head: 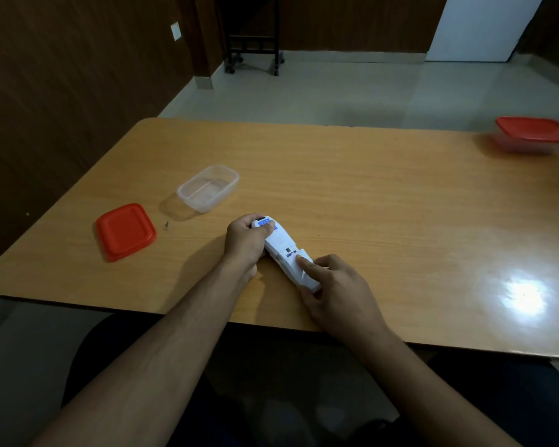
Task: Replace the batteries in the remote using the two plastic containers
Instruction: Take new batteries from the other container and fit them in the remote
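A white remote lies face down near the table's front edge. My left hand grips its far end. My right hand holds the near end, thumb pressing on the battery cover, which sits partly slid back so a sliver of the compartment shows. An open clear plastic container stands to the far left of the remote, with nothing visible in it. Its red lid lies flat further left. A second clear container with a red lid on stands at the far right corner.
The wooden table has a bright light glare at the right front. A tiny dark speck lies between the red lid and the open container. A dark wheeled stand is on the floor beyond the table.
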